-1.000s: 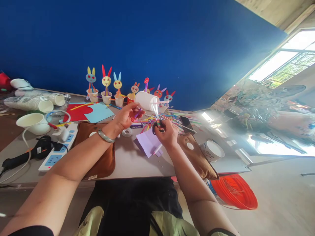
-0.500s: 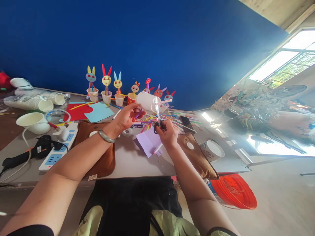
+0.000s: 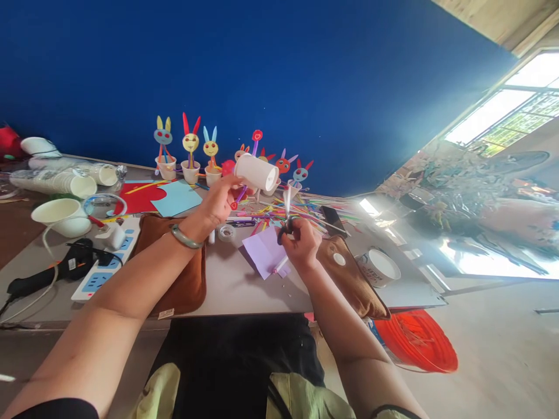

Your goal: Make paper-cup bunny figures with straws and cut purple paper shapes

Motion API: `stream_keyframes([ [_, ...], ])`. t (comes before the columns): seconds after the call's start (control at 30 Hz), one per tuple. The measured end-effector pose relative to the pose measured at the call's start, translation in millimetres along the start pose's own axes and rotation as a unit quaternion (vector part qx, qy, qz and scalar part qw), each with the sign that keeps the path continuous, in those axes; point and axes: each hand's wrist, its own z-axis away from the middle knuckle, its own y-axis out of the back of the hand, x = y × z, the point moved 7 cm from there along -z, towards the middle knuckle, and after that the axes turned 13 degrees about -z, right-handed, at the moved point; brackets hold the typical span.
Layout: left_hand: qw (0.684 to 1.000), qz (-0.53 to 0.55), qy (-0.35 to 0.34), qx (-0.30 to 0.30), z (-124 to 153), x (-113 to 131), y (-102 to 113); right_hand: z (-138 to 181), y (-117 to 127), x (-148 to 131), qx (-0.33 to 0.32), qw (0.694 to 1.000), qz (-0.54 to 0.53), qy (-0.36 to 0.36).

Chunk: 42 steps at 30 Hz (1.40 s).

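Note:
A white paper cup [image 3: 255,172] lies tilted on its side in my left hand [image 3: 217,202], which is closed around its left end above the table. Purple pipe cleaners [image 3: 257,144] with red looped ends stick out from the cup's upper and lower sides. The cup's base faces right and shows a small mark in the middle. My right hand [image 3: 304,241] grips scissors [image 3: 287,205] by their black handles, blades pointing up, just right of the cup and apart from it. Beneath the hands lies a folded purple paper [image 3: 264,250] with a pen-like stick [image 3: 280,265] on it.
Rabbit-faced figures in cups [image 3: 190,151] line the blue wall. Loose coloured pipe cleaners [image 3: 314,208] lie behind my right hand. A power strip [image 3: 105,262], glue gun [image 3: 74,262], brown cushions [image 3: 186,285], tape roll [image 3: 226,233] and phone [image 3: 332,220] surround the work area.
The cup has moved slightly left and lower, its base turned more toward me. The scissors have drawn away from the base, and the pale pink strip sticking out there is gone from it.

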Motion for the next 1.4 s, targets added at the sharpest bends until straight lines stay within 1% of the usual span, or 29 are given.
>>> stream_keyframes([
  [0.07, 0.997, -0.054, -0.045, 0.036, -5, 8, 10, 9, -5, -16, -0.081, 0.996, -0.018, 0.035],
  [0.13, 0.981, -0.136, -0.107, 0.08, -7, 19, 21, 22, -16, -34, -0.194, 0.98, -0.024, 0.047],
  [0.2, 0.948, -0.233, -0.189, 0.109, -4, 32, 26, 36, -29, -47, -0.306, 0.952, -0.004, 0.012],
  [0.27, 0.909, -0.314, -0.251, 0.107, 1, 41, 24, 51, -42, -55, -0.401, 0.914, 0.032, -0.046],
  [0.33, 0.881, -0.374, -0.277, 0.087, 4, 42, 19, 62, -54, -60, -0.468, 0.877, 0.057, -0.091],
  [0.37, 0.869, -0.398, -0.282, 0.078, 5, 41, 17, 65, -60, -62, -0.492, 0.862, 0.062, -0.105],
  [0.4, 0.858, -0.422, -0.286, 0.071, 5, 40, 16, 68, -66, -63, -0.511, 0.85, 0.061, -0.112],
  [0.47, 0.832, -0.468, -0.293, 0.062, 4, 35, 13, 69, -74, -66, -0.535, 0.836, 0.048, -0.11],
  [0.57, 0.797, -0.521, -0.299, 0.059, 0, 29, 13, 66, -79, -68, -0.548, 0.831, 0.024, -0.093],
  [0.63, 0.785, -0.539, -0.297, 0.062, -4, 26, 15, 65, -78, -70, -0.551, 0.83, 0.029, -0.084],
  [0.7, 0.785, -0.543, -0.292, 0.061, -6, 23, 17, 65, -75, -73, -0.555, 0.827, 0.051, -0.067],
  [0.77, 0.789, -0.543, -0.285, 0.054, -9, 20, 19, 64, -72, -78, -0.56, 0.825, 0.062, -0.034],
  [0.8, 0.79, -0.543, -0.279, 0.049, -10, 18, 19, 60, -71, -80, -0.553, 0.831, 0.065, -0.017],
  [0.83, 0.791, -0.545, -0.275, 0.045, -11, 17, 20, 53, -68, -80, -0.534, 0.843, 0.067, -0.004],
  [0.87, 0.79, -0.548, -0.272, 0.039, -12, 15, 20, 42, -65, -78, -0.503, 0.861, 0.074, 0.002],
  [0.93, 0.788, -0.551, -0.274, 0.018, -13, 12, 18, 12, -57, -69, -0.414, 0.905, 0.102, -0.004],
  [0.97, 0.787, -0.551, -0.276, 0.002, -13, 10, 16, -4, -53, -63, -0.369, 0.921, 0.12, -0.01],
  [1.0, 0.786, -0.552, -0.279, -0.016, -13, 8, 14, -18, -51, -56, -0.336, 0.932, 0.138, -0.015],
  [1.03, 0.783, -0.554, -0.281, -0.033, -12, 7, 11, -32, -52, -49, -0.315, 0.936, 0.155, -0.016],
  [1.1, 0.773, -0.563, -0.284, -0.061, -10, 4, 7, -51, -58, -37, -0.306, 0.936, 0.176, -0.012],
  [1.17, 0.764, -0.573, -0.286, -0.08, -8, 2, 3, -61, -66, -27, -0.316, 0.931, 0.184, -0.006],
  [1.27, 0.769, -0.569, -0.275, -0.098, -6, -1, 0, -66, -75, -17, -0.329, 0.924, 0.193, 0.001],
  [1.33, 0.777, -0.557, -0.28, -0.087, -3, 2, -1, -69, -76, -13, -0.332, 0.921, 0.204, 0.0],
  [1.4, 0.774, -0.547, -0.316, -0.048, 4, 12, -1, -75, -74, -9, -0.328, 0.92, 0.216, -0.007],
])
